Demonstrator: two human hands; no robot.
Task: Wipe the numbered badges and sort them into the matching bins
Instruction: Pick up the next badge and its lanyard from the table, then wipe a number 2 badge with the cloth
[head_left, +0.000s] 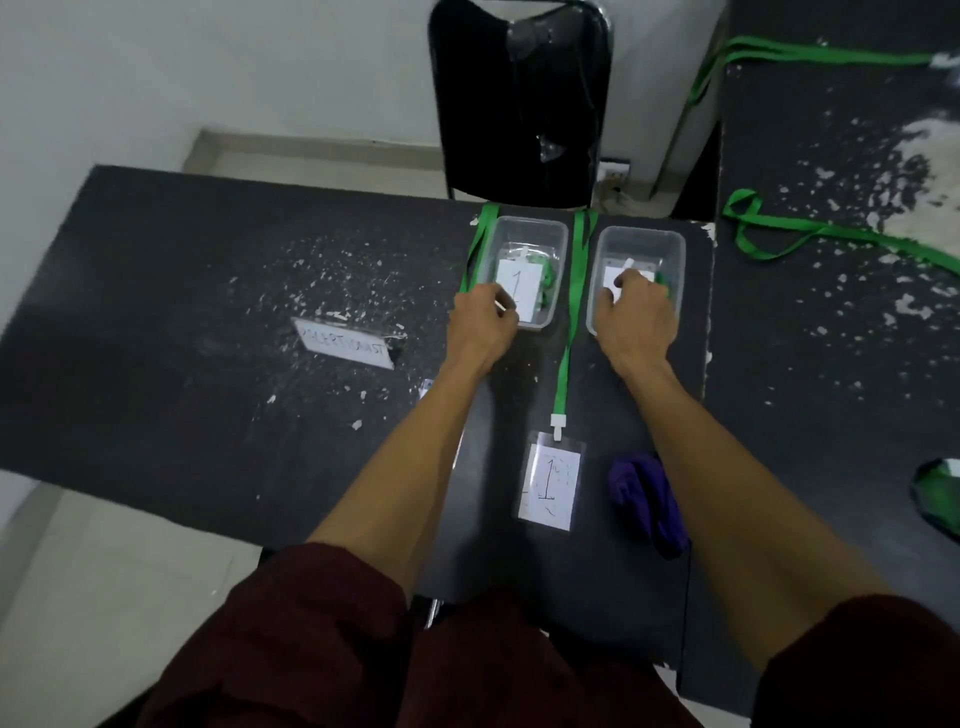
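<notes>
Person in a dark maroon top (519, 670) (lower centre of frame), matte fabric, loosely creased. The left sleeve (311, 623) and right sleeve (872, 665) are short, wide-cut, ending around the elbows. Forearms bare from there up to left hand (483, 325) and right hand (636, 319), both bare too.

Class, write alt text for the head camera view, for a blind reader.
A person's right hand reaches onto a badge inside the right clear bin while the left hand touches the left bin, whose own badge reads 1. A third badge, also 1, and a purple cloth lie nearer.
</notes>
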